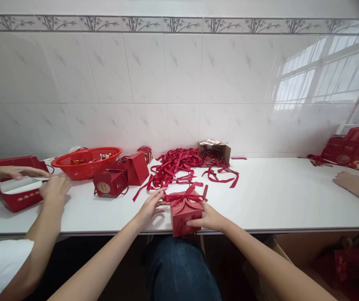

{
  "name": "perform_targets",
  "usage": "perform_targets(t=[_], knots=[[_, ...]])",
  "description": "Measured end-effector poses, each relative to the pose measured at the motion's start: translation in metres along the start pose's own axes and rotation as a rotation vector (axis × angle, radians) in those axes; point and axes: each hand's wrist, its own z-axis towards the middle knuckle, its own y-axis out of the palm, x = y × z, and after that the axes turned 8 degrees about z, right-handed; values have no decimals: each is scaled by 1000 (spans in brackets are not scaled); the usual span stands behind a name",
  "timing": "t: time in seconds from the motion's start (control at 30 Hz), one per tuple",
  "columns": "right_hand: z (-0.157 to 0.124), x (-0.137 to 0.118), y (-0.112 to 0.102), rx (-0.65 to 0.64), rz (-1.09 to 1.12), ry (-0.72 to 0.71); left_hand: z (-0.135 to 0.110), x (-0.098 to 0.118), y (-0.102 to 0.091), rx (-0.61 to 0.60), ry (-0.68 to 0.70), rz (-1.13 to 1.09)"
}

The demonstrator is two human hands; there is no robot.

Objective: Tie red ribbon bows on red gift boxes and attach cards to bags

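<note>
A small red gift box [184, 221] with a red ribbon [184, 197] tied in a bow over its top is at the table's front edge, above my knee. My right hand [209, 217] grips the box's right side, with the thumb across its front face. At the box's left, my left hand [151, 209] is open with its fingers apart; its fingertips are close to the bow's left loop, and whether they touch it I cannot tell. Beyond the box is a tangled heap of red ribbons [179, 163].
Ribbons spill from a cardboard box [226, 154] by the tiled wall. To the left are more red boxes [112, 184] and a red plastic basket [73, 167] of small wrapped items. A co-worker's hands [55, 186] handle an open red box; another person's hand [349, 180] rests far right near red boxes [355, 148].
</note>
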Motion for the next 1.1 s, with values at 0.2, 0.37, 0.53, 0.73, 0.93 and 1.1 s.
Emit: perform_targets(t=[0.2,0.37,0.53,0.73,0.93,1.1], knots=[[-7,-8,6,38,-15,-5,13,-17,-13,96,-95,-271],[-41,4,-101,322,-211,218,13,-19,-16,81,-57,-206],[-88,43,-204,998,-981,819,12,-19,-13,93,-33,-175],[-98,67,-212,781,-1136,981,10,-14,-10,128,-35,-195],[-96,59,-209,773,-1139,986,10,-13,-10,144,-40,-196],[-97,58,-208,784,-1127,979,13,-18,-14,110,-35,-182]])
